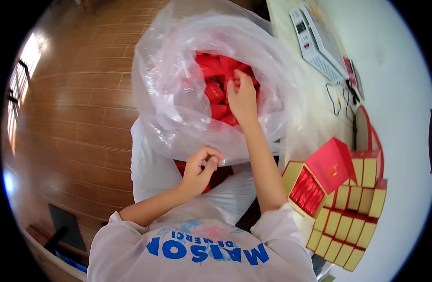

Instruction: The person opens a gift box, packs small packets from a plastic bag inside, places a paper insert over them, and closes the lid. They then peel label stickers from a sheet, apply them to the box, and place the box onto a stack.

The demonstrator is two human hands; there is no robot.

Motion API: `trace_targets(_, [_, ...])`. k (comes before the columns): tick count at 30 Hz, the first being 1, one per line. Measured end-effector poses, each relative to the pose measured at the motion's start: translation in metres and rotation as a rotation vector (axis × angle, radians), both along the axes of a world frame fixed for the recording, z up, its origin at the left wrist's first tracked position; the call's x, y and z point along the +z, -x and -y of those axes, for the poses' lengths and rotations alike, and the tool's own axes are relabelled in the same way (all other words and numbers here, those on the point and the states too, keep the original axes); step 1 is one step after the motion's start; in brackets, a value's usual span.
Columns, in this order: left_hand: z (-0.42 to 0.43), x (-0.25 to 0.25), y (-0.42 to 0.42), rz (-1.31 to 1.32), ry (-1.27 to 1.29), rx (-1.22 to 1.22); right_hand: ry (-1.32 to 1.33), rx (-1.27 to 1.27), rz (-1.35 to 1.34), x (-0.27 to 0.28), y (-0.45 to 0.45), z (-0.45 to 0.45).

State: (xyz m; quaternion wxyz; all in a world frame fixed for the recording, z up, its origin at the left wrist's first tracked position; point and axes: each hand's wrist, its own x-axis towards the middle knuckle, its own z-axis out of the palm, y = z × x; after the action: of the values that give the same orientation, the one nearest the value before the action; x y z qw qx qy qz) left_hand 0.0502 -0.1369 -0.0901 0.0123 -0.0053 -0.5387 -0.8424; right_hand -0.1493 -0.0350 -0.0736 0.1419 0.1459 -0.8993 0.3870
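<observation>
A large clear plastic bag stands open in front of my lap, with many small red packets inside. My right hand reaches into its mouth, fingers curled over the packets; what the fingertips hold, if anything, is too small to tell. Near the bag's lower rim is my left hand, its thumb and fingers pinched at the plastic edge. To the right, an open red and gold box holds a row of red packets.
Stacked gold and red boxes stand at the right beside the wall. A white device with dark cables lies on the pale table. Wooden floor stretches along the left.
</observation>
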Motion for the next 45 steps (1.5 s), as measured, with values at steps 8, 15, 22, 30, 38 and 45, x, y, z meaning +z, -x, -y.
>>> trace_targets(8, [0.052, -0.013, -0.015, -0.004, 0.053, 0.13, -0.605, 0.023, -0.283, -0.037, 0.127, 0.054])
trace_targets(15, [0.08, -0.025, -0.014, 0.058, 0.023, 0.15, -0.524, -0.09, -0.09, -0.026, 0.11, 0.04])
trace_targets(22, [0.077, -0.007, 0.025, 0.146, -0.309, -0.034, -0.081, 0.019, 0.007, 0.035, -0.03, 0.025])
trace_targets(30, [0.046, 0.017, 0.071, 0.398, -0.84, -0.373, -0.021, 0.388, -0.199, 0.03, -0.132, 0.005])
trace_targets(38, [0.053, 0.017, 0.079, 0.433, -0.388, -0.133, 0.099, 0.003, 0.11, 0.032, -0.164, -0.025])
trace_targets(45, [0.01, 0.033, 0.062, 0.536, -0.55, -0.414, 0.711, -0.331, -0.2, 0.039, -0.153, -0.044])
